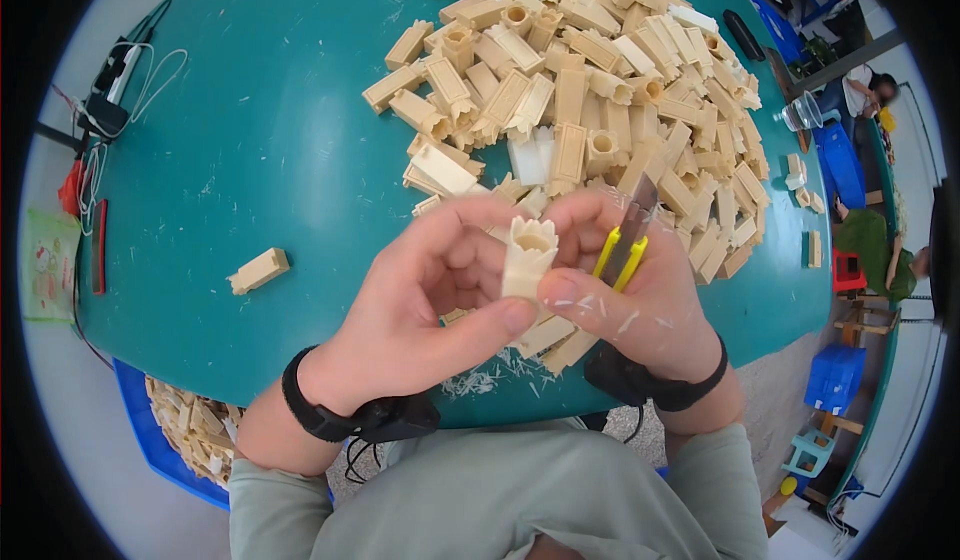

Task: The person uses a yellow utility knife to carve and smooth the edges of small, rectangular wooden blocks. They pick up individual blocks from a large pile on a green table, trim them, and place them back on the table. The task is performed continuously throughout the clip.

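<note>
Between my two hands stands a cream plastic piece (529, 256), roughly upright, its hollow, crown-like scalloped end facing up. My left hand (430, 300) is closed on it, with the thumb pressed against its lower front. My right hand (625, 305) steadies the same piece with thumb and fingers. It also grips a utility knife (628, 240) with yellow edges, its dark flat end pointing up and away. White shavings cling to my right thumb. Beyond my hands spreads a big pile of similar cream pieces (570, 95), several of them partly hidden by my fingers.
A lone cream piece (259, 271) lies left on the green table (250, 110). Shavings (500, 375) litter the near edge. Below left is a blue bin (160, 450) of pieces. Cables (150, 80) and a red-black strip (99, 247) line the left edge; a clear cup (800, 113) is far right.
</note>
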